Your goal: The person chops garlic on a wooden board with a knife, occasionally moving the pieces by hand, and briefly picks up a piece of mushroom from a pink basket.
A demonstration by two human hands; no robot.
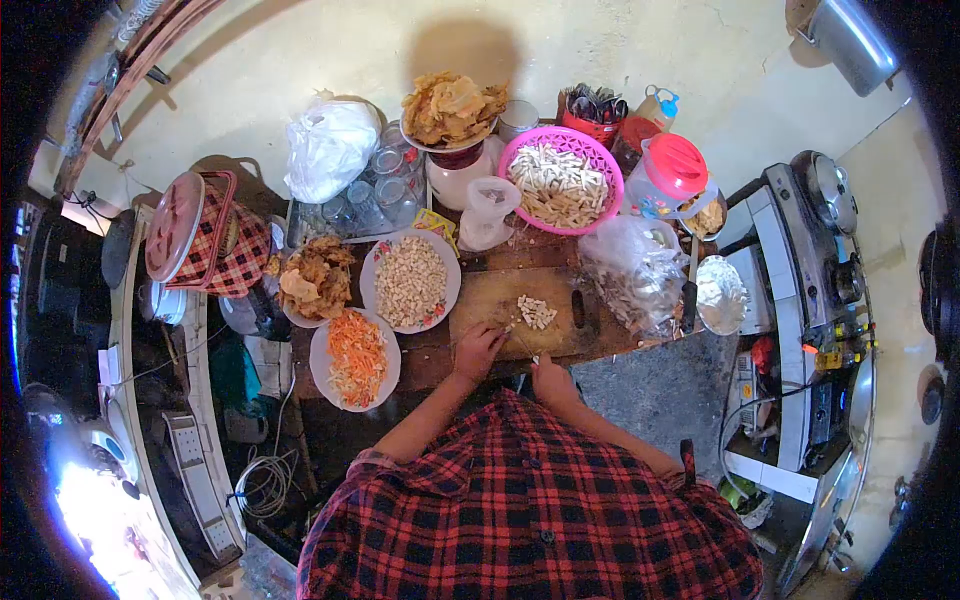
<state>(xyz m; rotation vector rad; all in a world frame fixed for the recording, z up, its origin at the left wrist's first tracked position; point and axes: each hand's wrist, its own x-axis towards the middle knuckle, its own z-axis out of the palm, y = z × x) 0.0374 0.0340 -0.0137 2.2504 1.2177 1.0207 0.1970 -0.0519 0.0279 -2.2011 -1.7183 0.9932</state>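
Kitchen, cream wall [640, 50] behind a wooden bench [425, 362]. Cutting board [480, 300] at the bench's front edge; diced white pieces [537, 312] heaped right of its middle. Left hand [480, 348]: fingers bent, low on the board; cannot tell whether it grips anything. Right hand [552, 383]: curled round a knife [524, 345]. Pink basket [560, 229], white strips inside, toward the back edge.

Knife [527, 347] partly hidden by right fingers [545, 366]; shirt [530, 490] cropped below.

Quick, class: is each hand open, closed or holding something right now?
Left hand: fingers bent at the cutting board; cannot tell whether it grips anything.
Right hand: closed, holding a knife.
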